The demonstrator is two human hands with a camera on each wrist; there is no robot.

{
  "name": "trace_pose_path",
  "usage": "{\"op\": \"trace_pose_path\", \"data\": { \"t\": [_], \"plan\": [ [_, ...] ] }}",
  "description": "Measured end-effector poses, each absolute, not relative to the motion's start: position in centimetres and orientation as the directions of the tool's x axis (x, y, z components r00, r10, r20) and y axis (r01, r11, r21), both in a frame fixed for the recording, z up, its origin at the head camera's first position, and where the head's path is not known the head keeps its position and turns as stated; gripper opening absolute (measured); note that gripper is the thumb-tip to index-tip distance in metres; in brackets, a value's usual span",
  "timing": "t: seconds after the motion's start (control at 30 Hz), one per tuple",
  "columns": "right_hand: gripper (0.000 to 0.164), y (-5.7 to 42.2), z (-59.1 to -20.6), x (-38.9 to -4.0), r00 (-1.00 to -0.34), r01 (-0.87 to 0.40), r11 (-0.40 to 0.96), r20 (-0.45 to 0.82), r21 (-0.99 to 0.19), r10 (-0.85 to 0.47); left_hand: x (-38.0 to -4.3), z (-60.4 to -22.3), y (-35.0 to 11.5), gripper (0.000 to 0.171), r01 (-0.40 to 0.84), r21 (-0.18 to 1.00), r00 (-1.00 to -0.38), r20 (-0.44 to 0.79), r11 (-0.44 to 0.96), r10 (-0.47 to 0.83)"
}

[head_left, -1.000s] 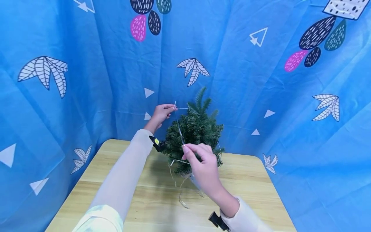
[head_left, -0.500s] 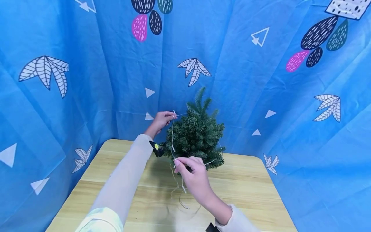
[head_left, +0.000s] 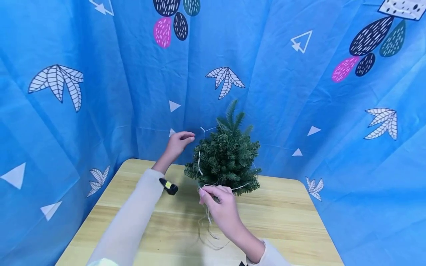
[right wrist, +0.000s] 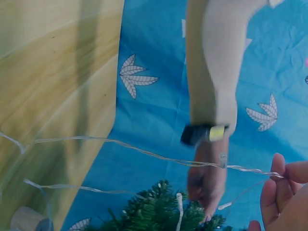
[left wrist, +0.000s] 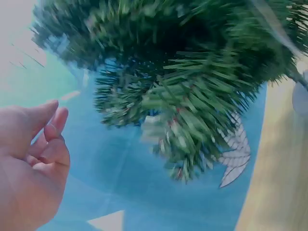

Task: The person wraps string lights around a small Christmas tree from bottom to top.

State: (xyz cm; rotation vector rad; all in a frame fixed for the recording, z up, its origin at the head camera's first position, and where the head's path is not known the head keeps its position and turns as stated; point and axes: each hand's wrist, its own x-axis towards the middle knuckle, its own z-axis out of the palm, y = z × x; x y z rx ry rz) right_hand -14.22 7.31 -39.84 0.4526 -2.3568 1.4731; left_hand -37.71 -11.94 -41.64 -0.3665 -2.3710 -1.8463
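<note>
A small green artificial Christmas tree (head_left: pixel 227 155) stands on the table, with clear string lights (head_left: pixel 200 162) draped around it. My right hand (head_left: pixel 221 207), low in front of the tree, pinches the wire between thumb and fingers. In the right wrist view the wire (right wrist: pixel 163 156) runs taut leftward from those fingertips. My left hand (head_left: pixel 179 143) is left of the tree, its fingers loosely bent and holding nothing. A small bulb (left wrist: pixel 70 95) of the string lights sits just beyond its fingertips. The tree's base is mostly hidden behind my right hand.
Loose loops of the string lights (head_left: pixel 213 236) hang down in front of the tree, over the wooden table (head_left: pixel 283 221). A blue patterned curtain (head_left: pixel 266 92) encloses the table at the back and sides. Part of a pale pot (left wrist: pixel 301 98) shows under the branches.
My left hand has let go of the string lights and drawn down and left. My right hand has moved down and slightly left with the wire, which now lies along the tree's left side.
</note>
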Motion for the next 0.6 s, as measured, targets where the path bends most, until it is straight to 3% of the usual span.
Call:
{"op": "trace_pose_path", "data": {
  "t": [0.13, 0.27, 0.47, 0.6],
  "plan": [
    [0.01, 7.5, -40.5, -14.1, -0.893, -0.435, 0.411, 0.443, -0.801, -0.082, -32.5, -41.1, -13.0, 0.031, 0.32, 0.907, -0.947, 0.311, 0.272, 0.076],
    [0.008, 8.0, -41.3, -14.3, -0.872, -0.469, 0.422, 0.482, -0.776, -0.083, -26.9, -41.1, -12.2, 0.026, 0.436, 0.853, -0.9, 0.406, 0.288, 0.159],
    [0.006, 8.4, -41.8, -14.5, -0.855, -0.501, 0.424, 0.507, -0.754, -0.108, -21.3, -42.2, -11.2, 0.022, 0.72, 0.587, -0.693, 0.629, 0.369, 0.352],
    [0.008, 8.6, -41.7, -14.3, -0.874, -0.477, 0.421, 0.467, -0.772, -0.134, -20.3, -43.4, -11.3, 0.028, 0.797, 0.387, -0.581, 0.703, 0.464, 0.411]
  ]
}}
